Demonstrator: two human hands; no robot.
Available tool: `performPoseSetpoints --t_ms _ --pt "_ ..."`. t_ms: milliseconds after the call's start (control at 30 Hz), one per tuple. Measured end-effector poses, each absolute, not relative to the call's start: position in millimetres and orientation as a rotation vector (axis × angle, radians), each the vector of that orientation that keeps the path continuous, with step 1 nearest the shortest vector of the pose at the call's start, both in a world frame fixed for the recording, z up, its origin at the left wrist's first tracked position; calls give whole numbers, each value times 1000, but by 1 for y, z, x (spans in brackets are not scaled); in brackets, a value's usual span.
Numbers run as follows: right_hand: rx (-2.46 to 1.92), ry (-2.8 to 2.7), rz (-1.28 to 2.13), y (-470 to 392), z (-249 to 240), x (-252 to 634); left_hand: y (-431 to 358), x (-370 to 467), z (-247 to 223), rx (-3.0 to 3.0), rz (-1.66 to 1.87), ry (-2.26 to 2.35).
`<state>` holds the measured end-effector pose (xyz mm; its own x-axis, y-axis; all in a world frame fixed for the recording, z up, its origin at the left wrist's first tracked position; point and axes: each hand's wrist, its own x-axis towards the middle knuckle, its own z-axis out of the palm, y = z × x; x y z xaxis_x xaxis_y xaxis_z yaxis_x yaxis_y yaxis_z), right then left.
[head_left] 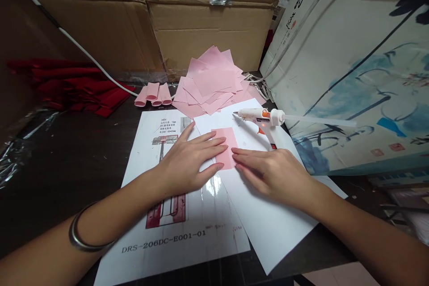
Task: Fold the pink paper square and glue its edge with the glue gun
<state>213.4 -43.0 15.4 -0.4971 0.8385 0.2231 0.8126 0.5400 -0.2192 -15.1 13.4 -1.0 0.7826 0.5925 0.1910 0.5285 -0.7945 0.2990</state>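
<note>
A pink rectangular piece (226,161) lies flat on the white sheets, with a darker fold or overlap along its right part. My left hand (187,158) rests over its left side, fingers spread and fingertips on the pink surface. At its right edge, my right hand (271,167) lies with the fingers pressed together and the fingertips touching the edge; whether anything is pinched there is too small to tell. Just beyond my right hand a white and orange glue gun (261,118) lies on the paper, a clear glue stick out of its back.
Loose pink pieces (214,78) are piled at the back centre, beside several rolled pink tubes (152,94). Red folded material (77,85) sits at the back left. Cardboard boxes (211,35) stand behind, a painted white panel (362,76) at the right. A white cable (87,53) hangs at the left.
</note>
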Motion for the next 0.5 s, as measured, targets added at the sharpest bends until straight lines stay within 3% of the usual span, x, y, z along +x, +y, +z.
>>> performPoseSetpoints --t_ms 500 --pt "-1134 -2458 212 -38 18 205 12 -15 2 2626 413 944"
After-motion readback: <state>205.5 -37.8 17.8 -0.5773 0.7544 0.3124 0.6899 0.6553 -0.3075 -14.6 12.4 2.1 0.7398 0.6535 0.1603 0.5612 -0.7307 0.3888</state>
